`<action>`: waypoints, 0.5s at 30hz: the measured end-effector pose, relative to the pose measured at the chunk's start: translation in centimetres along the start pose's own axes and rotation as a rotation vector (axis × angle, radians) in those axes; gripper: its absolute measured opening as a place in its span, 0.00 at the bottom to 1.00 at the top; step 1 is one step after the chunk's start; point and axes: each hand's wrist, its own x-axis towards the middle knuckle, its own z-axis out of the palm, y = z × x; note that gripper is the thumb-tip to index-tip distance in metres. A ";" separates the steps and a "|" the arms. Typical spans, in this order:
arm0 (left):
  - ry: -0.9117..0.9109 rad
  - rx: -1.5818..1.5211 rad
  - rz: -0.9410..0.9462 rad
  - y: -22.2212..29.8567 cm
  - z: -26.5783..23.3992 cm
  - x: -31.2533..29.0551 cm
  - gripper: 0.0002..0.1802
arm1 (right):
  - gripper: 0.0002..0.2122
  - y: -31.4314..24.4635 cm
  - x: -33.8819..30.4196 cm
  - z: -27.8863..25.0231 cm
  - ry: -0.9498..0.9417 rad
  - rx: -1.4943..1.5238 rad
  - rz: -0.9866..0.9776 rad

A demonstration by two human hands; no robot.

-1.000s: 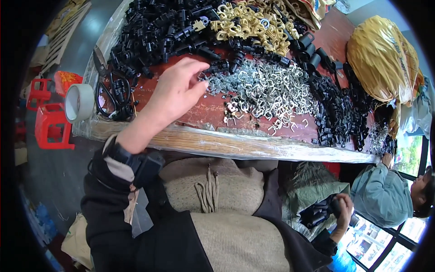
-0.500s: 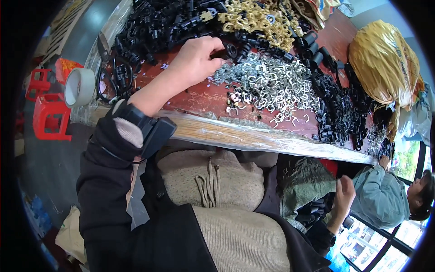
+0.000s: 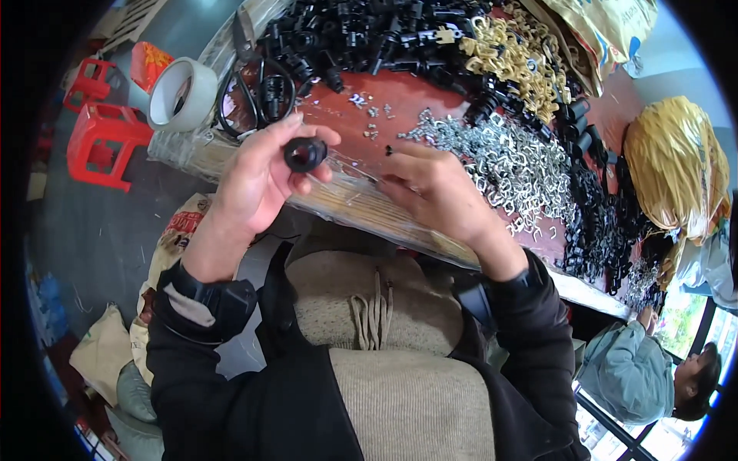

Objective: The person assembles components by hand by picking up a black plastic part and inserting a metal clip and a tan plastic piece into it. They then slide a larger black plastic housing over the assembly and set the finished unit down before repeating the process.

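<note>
In front of me, over the table's near edge, my left hand (image 3: 254, 175) is closed around a black cylindrical plastic part (image 3: 305, 154) with its hollow end facing up. To its right, my right hand (image 3: 438, 188) has its fingers bent together, with a small black piece (image 3: 389, 150) showing at the fingertips. Beyond the right hand lie a heap of small grey metal pieces (image 3: 446, 132) and a heap of silver U-shaped clips (image 3: 530, 173). A large pile of black plastic parts (image 3: 346, 38) spreads over the far side, beside yellow-gold clips (image 3: 515, 58).
At the table's left corner are a roll of clear tape (image 3: 183, 94) and black-handled scissors (image 3: 244, 92). Red stools (image 3: 108, 146) stand on the floor at left. A yellow bag (image 3: 669, 146) sits at right, and another person (image 3: 634, 373) works beyond the table's right end.
My left hand has drawn back from the far pile toward me with the black part. My right hand has risen from low at the right to the table edge. The view has shifted.
</note>
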 end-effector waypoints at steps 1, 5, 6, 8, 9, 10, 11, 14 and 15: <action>0.039 -0.014 0.009 -0.1 -0.5 -0.4 0.09 | 0.06 0.2 1.1 0.6 -0.009 -0.033 -0.023; 0.049 -0.085 0.102 -0.2 -1.9 -2.2 0.09 | 0.06 0.7 3.8 2.3 -0.067 -0.098 -0.060; 0.056 -0.094 0.105 -0.3 -2.3 -2.4 0.09 | 0.06 0.8 4.3 2.6 -0.083 -0.104 -0.041; 0.076 -0.115 0.137 -0.6 -2.8 -2.7 0.09 | 0.06 0.9 4.8 3.0 -0.107 -0.111 -0.022; 0.084 -0.124 0.152 -0.6 -3.0 -2.8 0.09 | 0.05 0.9 5.0 3.2 -0.126 -0.134 -0.023; 0.087 -0.128 0.153 -0.6 -3.1 -2.9 0.09 | 0.05 0.9 5.1 3.3 -0.143 -0.157 -0.022; 0.076 -0.151 0.151 -0.7 -3.1 -2.9 0.10 | 0.05 1.0 5.2 3.3 -0.158 -0.179 -0.022; 0.050 -0.193 0.144 -0.7 -3.1 -2.9 0.11 | 0.05 1.0 5.3 3.7 -0.157 -0.222 -0.038; 0.046 -0.206 0.131 -0.9 -3.1 -2.8 0.12 | 0.05 1.0 5.3 3.8 -0.154 -0.243 -0.047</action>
